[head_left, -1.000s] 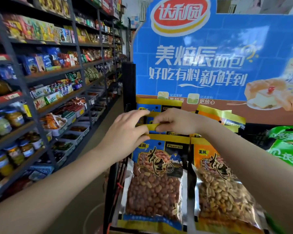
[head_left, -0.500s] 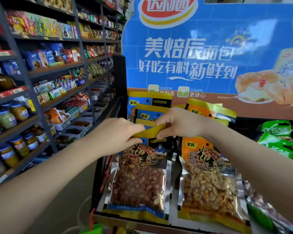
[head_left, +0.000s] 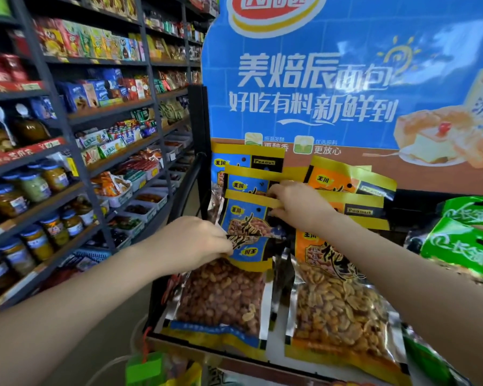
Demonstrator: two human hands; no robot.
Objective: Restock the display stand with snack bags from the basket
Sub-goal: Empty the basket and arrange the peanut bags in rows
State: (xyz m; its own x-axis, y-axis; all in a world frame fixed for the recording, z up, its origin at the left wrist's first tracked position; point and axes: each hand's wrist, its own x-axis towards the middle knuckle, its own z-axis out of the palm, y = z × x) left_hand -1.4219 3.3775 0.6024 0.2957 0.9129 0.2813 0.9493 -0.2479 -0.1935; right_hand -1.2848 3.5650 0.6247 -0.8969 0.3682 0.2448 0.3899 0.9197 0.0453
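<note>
The display stand (head_left: 346,79) has a blue header board, with rows of peanut bags leaning below it. My left hand (head_left: 190,246) grips the top of the front blue peanut bag (head_left: 221,299), which is bent forward and down so its label reads upside down. My right hand (head_left: 299,207) pinches the yellow top strip of the blue peanut bag behind it (head_left: 248,215). More blue bags (head_left: 246,162) stand further back. Orange peanut bags (head_left: 338,299) fill the column to the right, partly hidden by my right forearm.
Green snack bags (head_left: 463,246) lie on the stand at the right. Dark shelves (head_left: 67,151) of jars, boxes and trays run along the left side of a narrow aisle. A green tag and yellow packaging (head_left: 145,369) show at the bottom edge below the stand's front lip (head_left: 234,360).
My left hand has dropped lower and pulled the front blue bag's top down and forward. My right hand stays pinched on the yellow strip of the bag behind.
</note>
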